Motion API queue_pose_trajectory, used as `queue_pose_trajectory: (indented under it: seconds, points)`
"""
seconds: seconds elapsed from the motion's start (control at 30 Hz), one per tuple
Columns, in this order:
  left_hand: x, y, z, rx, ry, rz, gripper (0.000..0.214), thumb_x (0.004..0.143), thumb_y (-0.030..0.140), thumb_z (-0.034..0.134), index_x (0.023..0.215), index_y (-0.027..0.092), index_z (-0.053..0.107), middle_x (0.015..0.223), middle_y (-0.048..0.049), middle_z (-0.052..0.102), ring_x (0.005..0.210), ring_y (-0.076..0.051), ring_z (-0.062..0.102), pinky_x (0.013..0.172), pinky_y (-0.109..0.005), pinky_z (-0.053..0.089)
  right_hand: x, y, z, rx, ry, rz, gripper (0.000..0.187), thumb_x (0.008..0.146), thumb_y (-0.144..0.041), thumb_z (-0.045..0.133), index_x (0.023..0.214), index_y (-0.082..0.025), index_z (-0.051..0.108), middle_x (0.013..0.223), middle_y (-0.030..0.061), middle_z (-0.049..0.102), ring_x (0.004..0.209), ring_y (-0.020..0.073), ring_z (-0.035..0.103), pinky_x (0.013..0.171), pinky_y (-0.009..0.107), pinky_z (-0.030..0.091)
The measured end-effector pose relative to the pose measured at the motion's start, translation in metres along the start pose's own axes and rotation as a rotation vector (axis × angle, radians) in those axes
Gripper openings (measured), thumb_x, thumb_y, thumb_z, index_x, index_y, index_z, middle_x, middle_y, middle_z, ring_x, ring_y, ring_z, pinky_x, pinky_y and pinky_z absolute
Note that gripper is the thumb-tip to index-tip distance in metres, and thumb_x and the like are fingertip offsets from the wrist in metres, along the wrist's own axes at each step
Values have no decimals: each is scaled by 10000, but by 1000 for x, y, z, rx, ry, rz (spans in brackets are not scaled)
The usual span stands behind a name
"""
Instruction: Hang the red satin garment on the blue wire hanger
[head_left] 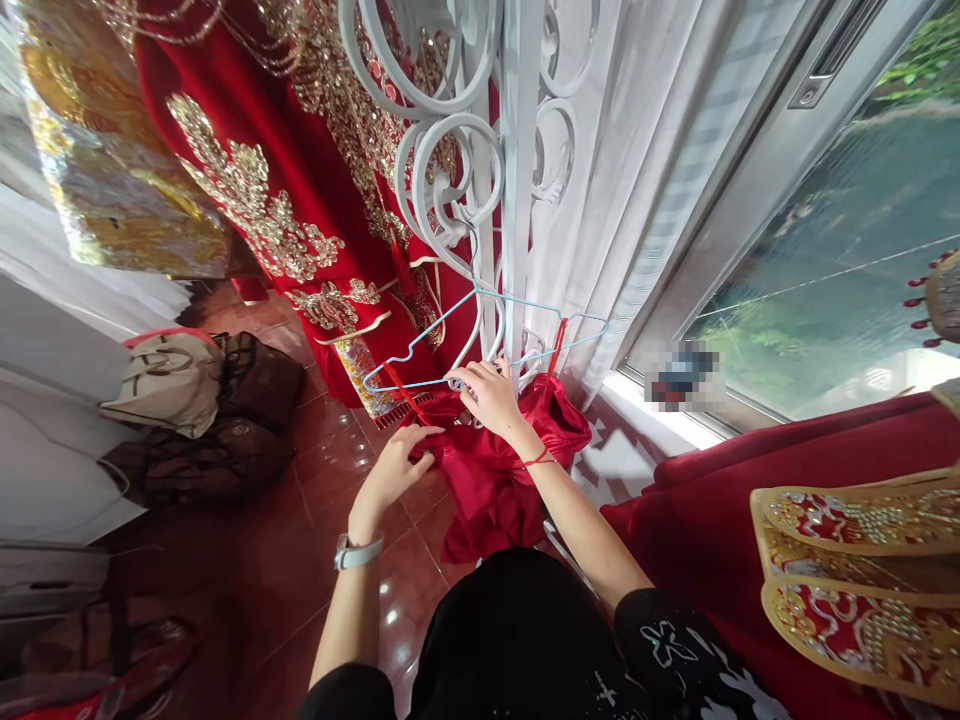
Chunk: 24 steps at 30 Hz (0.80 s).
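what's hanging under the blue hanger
A plain red garment hangs below the blue hanger, a thin strap up to the wire. The right hand grips the bar; the left hand pinches the cloth. The other strap is hidden.

A thin pale-blue wire hanger [480,335] is being held at its lower bar by the right hand [491,395], in front of a white scrolled metal stand [480,150], while a red satin garment [495,470] hanging below it is being gripped at its left edge by the left hand [394,465].

White scrolled rack [480,180] and curtain [622,180] close behind hanger [480,340]
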<state>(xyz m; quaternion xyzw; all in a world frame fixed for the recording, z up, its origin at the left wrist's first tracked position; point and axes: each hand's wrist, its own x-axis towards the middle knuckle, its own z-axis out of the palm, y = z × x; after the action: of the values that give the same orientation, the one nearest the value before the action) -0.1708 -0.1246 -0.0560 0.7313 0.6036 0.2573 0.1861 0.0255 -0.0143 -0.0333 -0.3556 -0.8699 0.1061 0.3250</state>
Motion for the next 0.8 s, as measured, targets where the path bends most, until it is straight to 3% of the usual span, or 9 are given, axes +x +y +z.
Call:
queue_pose_trajectory:
  seconds: [0.1, 0.3, 0.37, 0.53, 0.67, 0.8]
  points:
    - [1, 3, -16, 36, -21, 10, 442, 746, 187, 530, 1120, 208, 764, 1110, -89, 772, 1051, -267, 697, 1032, -446, 532, -1, 0, 0, -1, 8, -1, 402, 962, -108, 433, 1211, -272, 703, 1036, 42, 712, 999, 222, 590, 1055, 395, 257]
    - [5, 4, -42, 48, -238, -24, 512, 614, 121, 537, 1020, 267, 812, 977, -40, 808, 848, -237, 753, 830, -333, 600, -3, 0, 0, 9, -3, -10, 409, 961, -103, 432, 1206, -285, 704, 1036, 41, 713, 1018, 224, 591, 1043, 387, 256]
    - [7, 0, -48, 40, -255, -3, 515, 612, 105, 509, 994, 272, 813, 950, -30, 809, 843, -222, 754, 827, -317, 596, -3, -1, 0, 7, -3, -8, 421, 963, -103, 425, 1218, -288, 703, 1049, 41, 709, 1021, 223, 591, 1043, 385, 254]
    - [13, -16, -49, -21, -4, 4, 337, 807, 219, 512, 1022, 231, 771, 1032, -72, 790, 948, -234, 735, 918, -375, 579, -1, -2, 3, -12, -7, 13, 423, 967, -110, 425, 1232, -289, 701, 1035, 44, 700, 1031, 229, 588, 1056, 389, 243]
    - [18, -23, -34, -38, 221, -42, 239, 874, 285, 523, 952, 198, 732, 1004, -94, 735, 893, -227, 697, 856, -364, 576, 1, -4, 3, -30, -9, 31, 418, 962, -106, 431, 1232, -286, 695, 1051, 49, 707, 1030, 233, 597, 1056, 404, 248]
    - [23, -17, -20, 84, 508, -101, 241, 928, 288, 496, 980, 202, 715, 1058, -105, 644, 948, -230, 654, 885, -366, 543, 11, -12, -3, -44, -26, 67, 336, 985, -164, 473, 1212, -270, 696, 1048, 63, 730, 1024, 248, 625, 1037, 429, 272]
